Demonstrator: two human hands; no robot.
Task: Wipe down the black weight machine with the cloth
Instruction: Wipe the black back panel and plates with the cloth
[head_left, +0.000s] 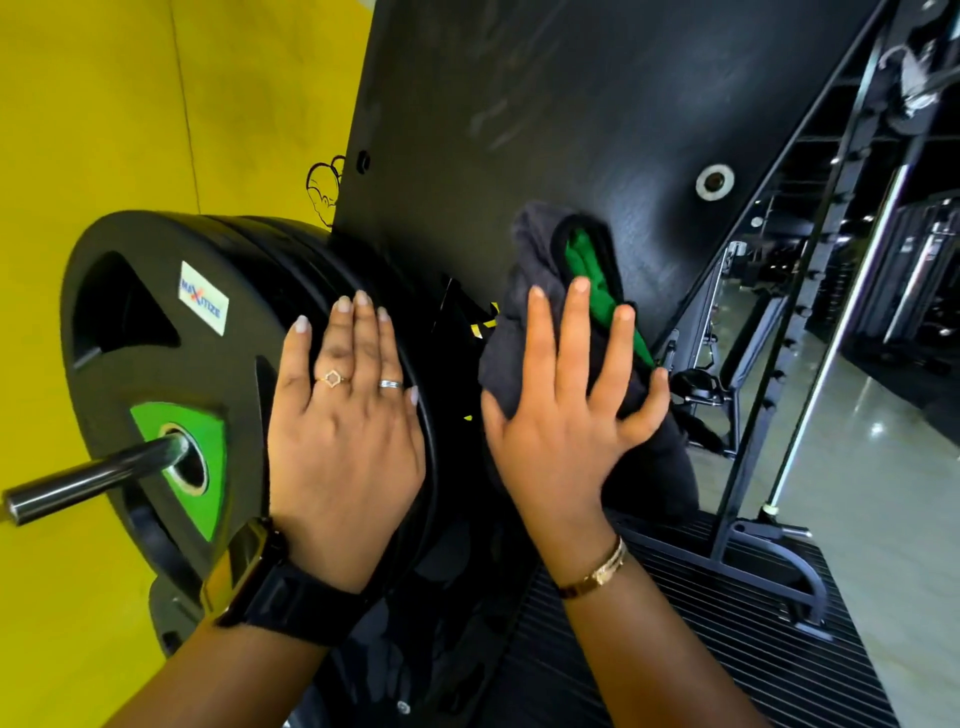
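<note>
The black weight machine shows a large flat black panel (545, 114) rising in front of me. A dark grey cloth (524, 270) with a green patch lies against the panel's lower part. My right hand (566, 410) presses the cloth flat onto the panel with straight, spread fingers. A stack of black weight plates (171, 364) with a green hub sits on a steel bar (88, 473) at the left. My left hand (343, 436) rests flat on the rim of the plates, fingers straight.
A yellow wall (156, 104) stands behind the plates. A ribbed black footplate (675, 649) lies below the panel. Black frame tubes (769, 395) and other gym machines fill the right side, over a glossy grey floor (883, 493).
</note>
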